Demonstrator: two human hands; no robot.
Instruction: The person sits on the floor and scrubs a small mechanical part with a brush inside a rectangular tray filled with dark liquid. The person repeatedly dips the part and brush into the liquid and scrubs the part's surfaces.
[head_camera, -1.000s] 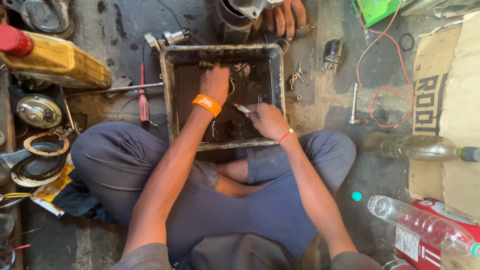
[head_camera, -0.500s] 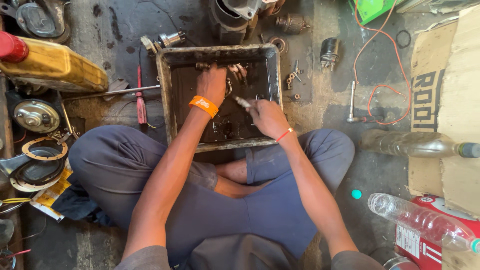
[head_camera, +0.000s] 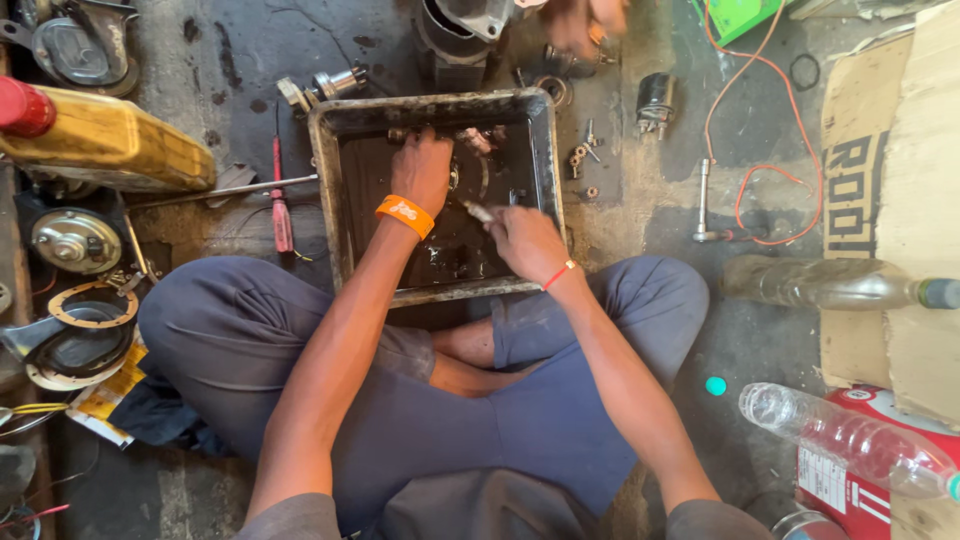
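I sit cross-legged on the floor with a dark, greasy metal tray (head_camera: 335, 190) in front of my legs. My left hand (head_camera: 424, 170), with an orange band on the wrist, reaches into the tray and rests on small metal parts (head_camera: 470, 140) near its far side; what it grips is hidden. My right hand (head_camera: 525, 240), with a thin red thread on the wrist, is closed on a small metal tool (head_camera: 478, 211) whose tip points left over the oily tray bottom.
Another person's hand (head_camera: 585, 20) works at the top by a metal cylinder part (head_camera: 455, 30). A yellow oil can (head_camera: 100, 140), red screwdriver (head_camera: 281, 200), bolts (head_camera: 585, 165), socket wrench (head_camera: 705, 200), orange wire (head_camera: 765, 190), cardboard (head_camera: 890, 200) and plastic bottles (head_camera: 850, 445) lie around.
My left hand has stayed on the parts in the tray while my right hand shifted slightly with the tool. The other person's hand at the top has moved to the right.
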